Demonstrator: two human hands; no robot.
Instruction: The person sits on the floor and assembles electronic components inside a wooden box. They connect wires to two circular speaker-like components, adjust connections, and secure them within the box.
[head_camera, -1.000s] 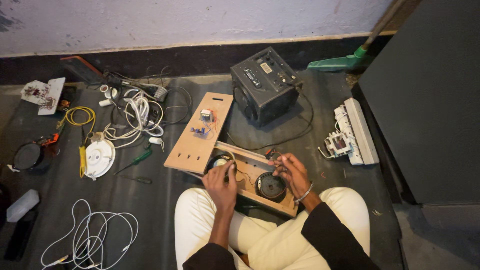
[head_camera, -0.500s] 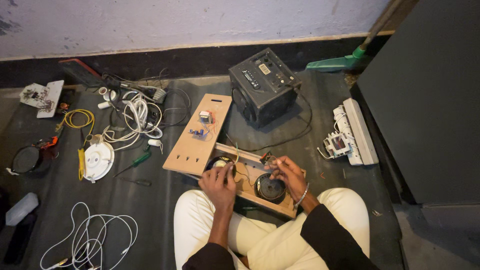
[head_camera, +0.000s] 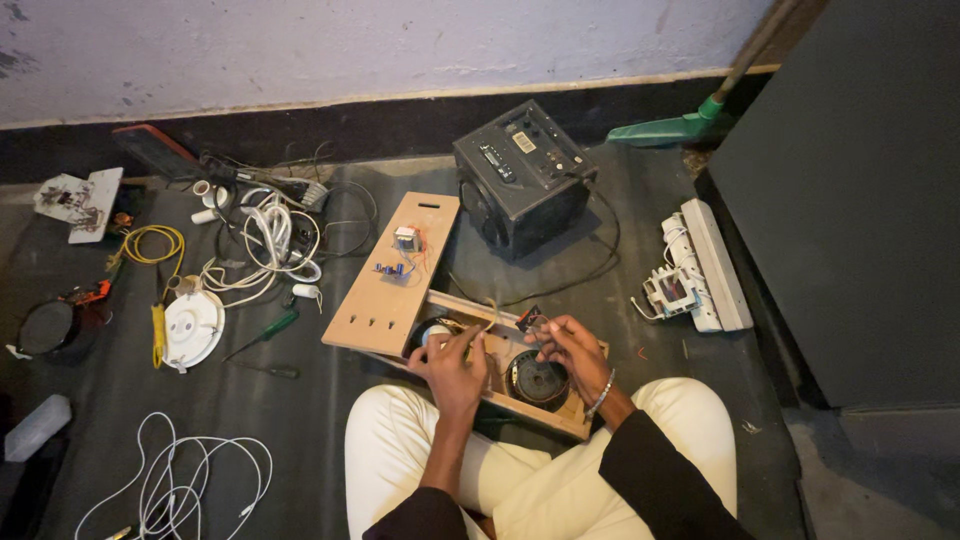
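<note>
head cam — looks steeply down | near lap | faces wall (head_camera: 350, 45)

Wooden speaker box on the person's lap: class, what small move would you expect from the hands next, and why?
Probably the right hand brings the small part with thin wires down toward the round speaker. The wooden box lies open, the left hand rests on its inside beside the speaker, and the wires hang loose above it.

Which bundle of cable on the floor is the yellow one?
The small yellow coil at far left; the tangle beside it and the loose loops nearer the person are white.
</note>
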